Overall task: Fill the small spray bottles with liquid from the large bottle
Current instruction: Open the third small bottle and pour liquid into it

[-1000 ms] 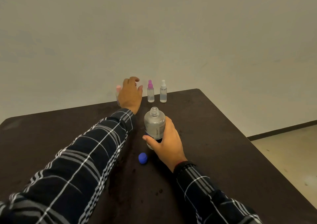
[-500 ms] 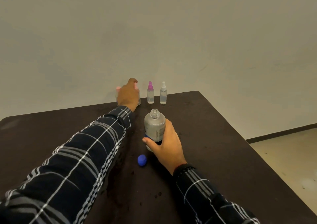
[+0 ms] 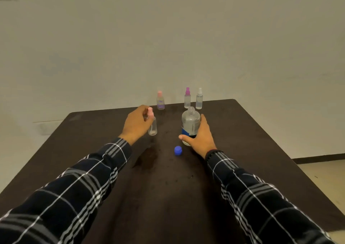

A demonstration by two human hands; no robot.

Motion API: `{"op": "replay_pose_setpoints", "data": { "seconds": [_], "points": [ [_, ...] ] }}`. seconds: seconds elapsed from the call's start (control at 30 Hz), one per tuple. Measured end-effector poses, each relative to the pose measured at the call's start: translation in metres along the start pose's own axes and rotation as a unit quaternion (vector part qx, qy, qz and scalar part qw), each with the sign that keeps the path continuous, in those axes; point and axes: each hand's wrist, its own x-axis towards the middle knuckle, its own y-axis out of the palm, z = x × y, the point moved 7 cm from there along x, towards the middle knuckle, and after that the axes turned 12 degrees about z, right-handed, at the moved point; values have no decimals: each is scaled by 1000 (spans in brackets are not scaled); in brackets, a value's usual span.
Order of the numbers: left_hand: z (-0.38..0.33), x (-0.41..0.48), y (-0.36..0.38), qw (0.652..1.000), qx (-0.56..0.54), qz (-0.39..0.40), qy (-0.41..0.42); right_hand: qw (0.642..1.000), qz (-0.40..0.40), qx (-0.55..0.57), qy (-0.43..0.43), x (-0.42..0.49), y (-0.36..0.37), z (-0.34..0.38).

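Two labels show, blue on the large bottle [image 3: 190, 124] and purplish on a far spray bottle [image 3: 160, 101], neither readable. The right hand [image 3: 201, 138] curls round the uncapped large bottle, which stands on the table [image 3: 261, 150] with its blue cap [image 3: 178, 150] just beside. The left hand [image 3: 136, 125] clasps a pink-capped spray bottle [image 3: 152, 126] nearby.

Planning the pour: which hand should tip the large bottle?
Right. The right hand grips the uncapped large bottle; the left hand holds a small spray bottle, its pink top still on.
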Motion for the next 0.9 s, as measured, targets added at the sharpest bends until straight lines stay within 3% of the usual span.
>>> {"op": "replay_pose_setpoints", "data": {
  "seconds": [0.07, 0.17, 0.23, 0.33, 0.43, 0.5, 0.9],
  "points": [
    [-1, -26, -7, 1000, -15, 13, -3, 999, -25, 5, 23, -10, -2, 3],
    [-4, -59, -14, 999, -25, 27, 0, 981, -188, -8, -37, -48, -8, 25],
    [-7, -74, -15, 999, -31, 33, 4, 963, -252, -52, -86, -69, 0, 46],
    [-7, -93, -11, 998, -39, 50, -2, 965, -200, -101, -140, -70, 29, 71],
    [-4, -104, -5, 997, -48, 56, -4, 991, -23, -25, -128, -51, 68, 79],
    [2, -104, 0, 996, -60, 61, -8, 994, 43, -7, -105, -44, 87, 78],
    [23, -106, 14, 990, -118, 67, -28, 996, 49, 22, -73, -31, 109, 77]
  ]
}}
